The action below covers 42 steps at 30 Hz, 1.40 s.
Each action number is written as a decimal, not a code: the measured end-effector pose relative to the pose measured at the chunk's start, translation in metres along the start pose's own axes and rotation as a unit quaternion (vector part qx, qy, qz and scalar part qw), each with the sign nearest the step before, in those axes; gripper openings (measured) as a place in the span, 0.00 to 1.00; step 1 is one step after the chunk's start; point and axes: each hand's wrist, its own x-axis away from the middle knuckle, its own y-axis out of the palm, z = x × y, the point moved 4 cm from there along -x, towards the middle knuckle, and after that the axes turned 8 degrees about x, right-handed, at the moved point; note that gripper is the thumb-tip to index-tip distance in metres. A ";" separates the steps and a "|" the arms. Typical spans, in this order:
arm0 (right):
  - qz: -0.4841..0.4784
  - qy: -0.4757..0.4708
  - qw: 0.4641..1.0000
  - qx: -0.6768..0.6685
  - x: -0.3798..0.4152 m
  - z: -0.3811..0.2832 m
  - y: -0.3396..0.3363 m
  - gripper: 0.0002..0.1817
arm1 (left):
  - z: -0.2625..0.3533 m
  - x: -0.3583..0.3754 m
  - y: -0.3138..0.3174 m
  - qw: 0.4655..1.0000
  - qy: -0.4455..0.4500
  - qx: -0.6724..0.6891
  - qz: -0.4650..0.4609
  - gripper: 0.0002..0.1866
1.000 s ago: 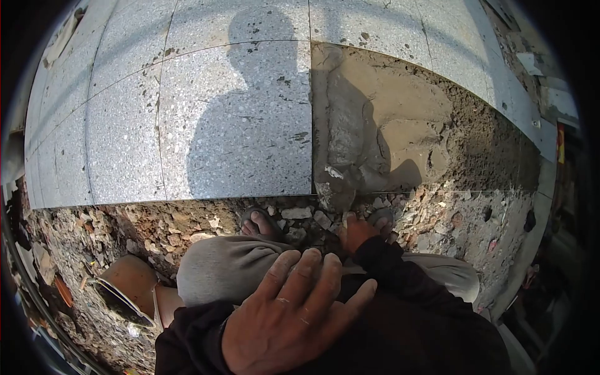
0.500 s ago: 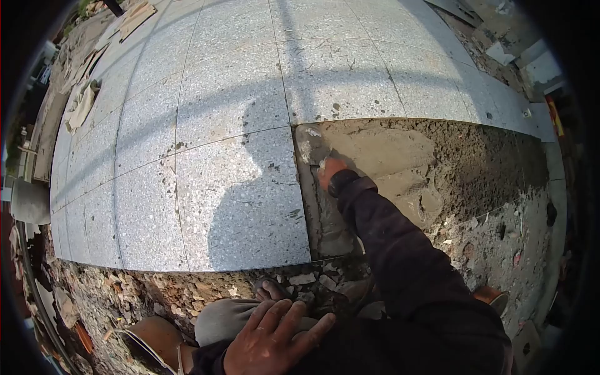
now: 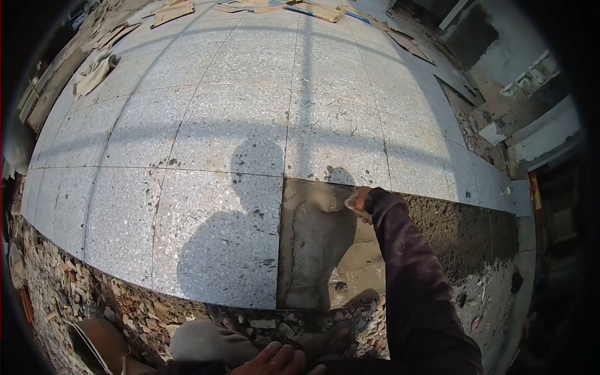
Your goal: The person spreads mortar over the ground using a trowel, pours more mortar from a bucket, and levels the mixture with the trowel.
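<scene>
Since the earlier frame, the right hand (image 3: 358,201) had travelled rightward along the far edge of the wet mortar bed (image 3: 319,250), beside the laid granite tiles (image 3: 219,231). Its grip could not be determined. The left hand (image 3: 275,361) rested spread on the knee (image 3: 206,342).

Right hand (image 3: 359,201) extended on a dark sleeve (image 3: 412,275) to the far edge of the wet mortar bed (image 3: 319,244), touching it just below the laid granite tiles (image 3: 219,144); whether it holds anything cannot be told. Left hand (image 3: 275,361) rests on the knee (image 3: 206,340) at the near edge, fingers spread. Rubble (image 3: 75,294) borders the tiles' near edge. Cardboard scraps (image 3: 172,9) lie at the far edge.
</scene>
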 end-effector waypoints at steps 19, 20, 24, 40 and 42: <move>0.312 -0.076 0.947 -0.006 0.024 -0.034 0.157 0.21 | 0.001 0.008 -0.003 0.999 -0.024 -0.014 -0.034 0.21; 0.292 -0.064 0.954 0.002 0.022 -0.046 0.154 0.21 | 0.001 0.006 -0.004 0.999 -0.027 -0.021 -0.031 0.21; 0.258 -0.026 0.965 0.033 0.005 -0.030 0.136 0.21 | -0.004 0.005 -0.005 0.998 -0.038 -0.027 -0.039 0.21; 0.367 0.138 0.920 -0.019 -0.009 0.222 0.087 0.25 | -0.005 -0.009 -0.002 0.996 -0.052 0.000 -0.072 0.23; 0.304 0.135 0.941 -0.060 0.024 0.212 0.087 0.24 | -0.007 -0.005 0.000 0.996 -0.044 -0.008 -0.082 0.22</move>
